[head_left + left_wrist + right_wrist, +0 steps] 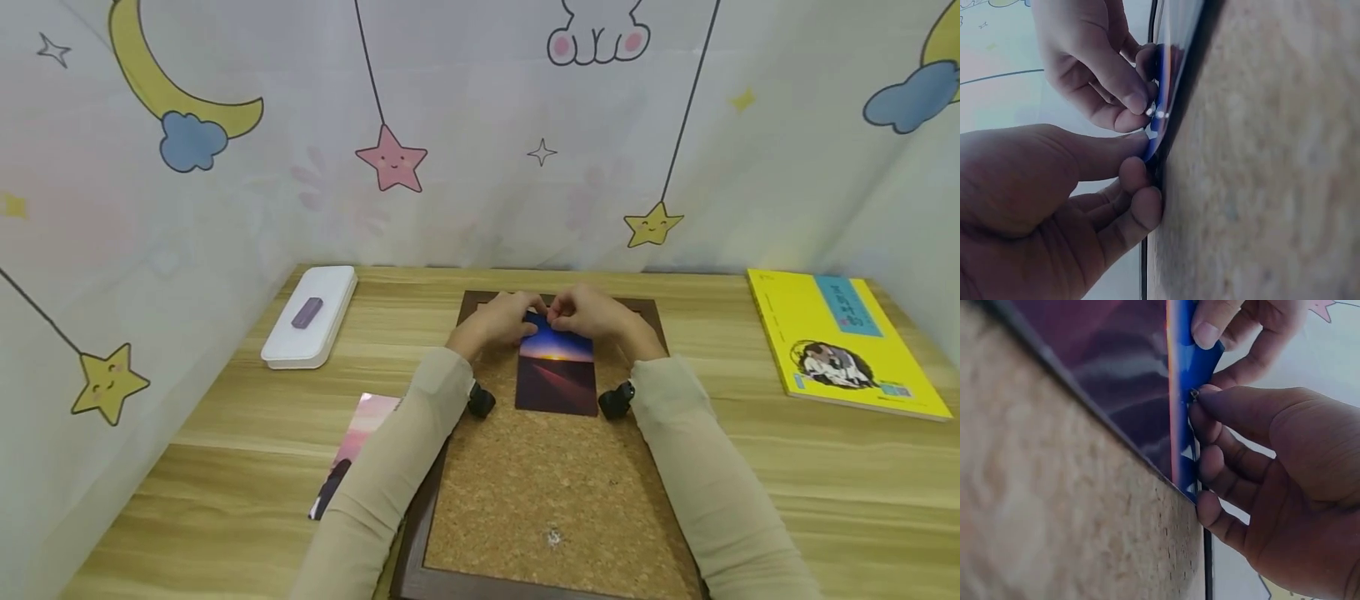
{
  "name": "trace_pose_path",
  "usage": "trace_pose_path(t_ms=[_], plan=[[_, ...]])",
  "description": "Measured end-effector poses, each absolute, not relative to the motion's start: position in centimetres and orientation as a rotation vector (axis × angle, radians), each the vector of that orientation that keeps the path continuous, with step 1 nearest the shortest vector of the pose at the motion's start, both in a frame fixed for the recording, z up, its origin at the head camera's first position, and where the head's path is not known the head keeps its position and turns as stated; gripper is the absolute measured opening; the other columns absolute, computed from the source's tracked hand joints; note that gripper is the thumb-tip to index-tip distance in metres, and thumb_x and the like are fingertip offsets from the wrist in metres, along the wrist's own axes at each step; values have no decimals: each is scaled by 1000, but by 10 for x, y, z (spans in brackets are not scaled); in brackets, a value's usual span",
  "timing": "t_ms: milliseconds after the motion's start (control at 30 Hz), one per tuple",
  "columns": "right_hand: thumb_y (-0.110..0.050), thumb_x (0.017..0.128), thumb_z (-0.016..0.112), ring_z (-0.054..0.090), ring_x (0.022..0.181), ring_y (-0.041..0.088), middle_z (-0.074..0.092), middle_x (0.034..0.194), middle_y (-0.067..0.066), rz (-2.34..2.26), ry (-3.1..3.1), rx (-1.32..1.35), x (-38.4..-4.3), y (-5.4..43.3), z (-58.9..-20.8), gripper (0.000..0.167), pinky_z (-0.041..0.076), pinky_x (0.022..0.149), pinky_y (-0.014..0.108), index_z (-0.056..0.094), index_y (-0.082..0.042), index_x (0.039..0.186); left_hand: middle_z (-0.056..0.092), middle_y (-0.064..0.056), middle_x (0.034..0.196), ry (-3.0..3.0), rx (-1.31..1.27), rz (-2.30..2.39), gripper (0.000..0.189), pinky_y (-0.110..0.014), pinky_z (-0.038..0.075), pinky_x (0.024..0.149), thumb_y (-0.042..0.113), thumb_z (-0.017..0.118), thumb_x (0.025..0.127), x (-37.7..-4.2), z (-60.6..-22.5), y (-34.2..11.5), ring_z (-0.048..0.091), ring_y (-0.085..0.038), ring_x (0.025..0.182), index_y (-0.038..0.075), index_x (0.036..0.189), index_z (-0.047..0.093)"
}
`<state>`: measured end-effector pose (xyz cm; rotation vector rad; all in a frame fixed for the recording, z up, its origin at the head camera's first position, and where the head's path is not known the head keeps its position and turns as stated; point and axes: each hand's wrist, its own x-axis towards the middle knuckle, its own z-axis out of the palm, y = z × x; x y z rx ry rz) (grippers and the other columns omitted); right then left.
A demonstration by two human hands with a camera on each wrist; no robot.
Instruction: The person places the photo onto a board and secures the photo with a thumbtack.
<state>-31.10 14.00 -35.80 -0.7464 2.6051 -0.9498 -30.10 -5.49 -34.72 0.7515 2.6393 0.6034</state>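
Observation:
A glossy sunset photo card (557, 379), blue at the top and dark below, lies on the upper part of a cork board (555, 475) with a dark frame. My left hand (498, 321) pinches its upper left corner between thumb and fingers, and that corner bends up in the left wrist view. At the card's top edge my right hand (596, 315) pinches a small shiny pin (1194, 395) between thumb and forefinger. The other right fingertips rest along the card's edge in the right wrist view.
Left of the board a pink picture card (360, 442) lies partly under the left sleeve. Farther back is a white case (311, 308) with a small purple block (307, 312) on it. A yellow book (847, 342) lies at the right, and a patterned cloth (480, 183) hangs behind the table.

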Motion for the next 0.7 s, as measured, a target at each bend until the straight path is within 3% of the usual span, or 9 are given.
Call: trace_pose_path(t_ms=[67, 200, 700], plan=[[-3, 97, 62, 60, 81, 21, 70, 95, 13, -944, 2612, -731, -311, 140, -359, 10, 48, 74, 33, 70, 2, 101, 54, -11, 142, 2649, 752, 593, 36, -44, 44, 102, 14, 58, 103, -302, -349, -54, 48, -31, 130, 10, 138, 56], [-2, 97, 62, 58, 78, 20, 69, 95, 12, -944, 2619, -697, -312, 140, -360, 10, 47, 71, 31, 69, 2, 101, 54, -9, 142, 2664, 745, 584, 35, -45, 42, 104, 15, 59, 102, -302, -350, -55, 46, -32, 132, 13, 137, 57], [-5, 94, 67, 55, 75, 19, 63, 85, 8, -889, 2678, -610, -309, 138, -358, 5, 44, 68, 30, 65, -1, 94, 57, -7, 138, 2684, 659, 508, 39, -49, 43, 101, 21, 64, 100, -297, -346, -53, 49, -32, 128, 18, 137, 55]])
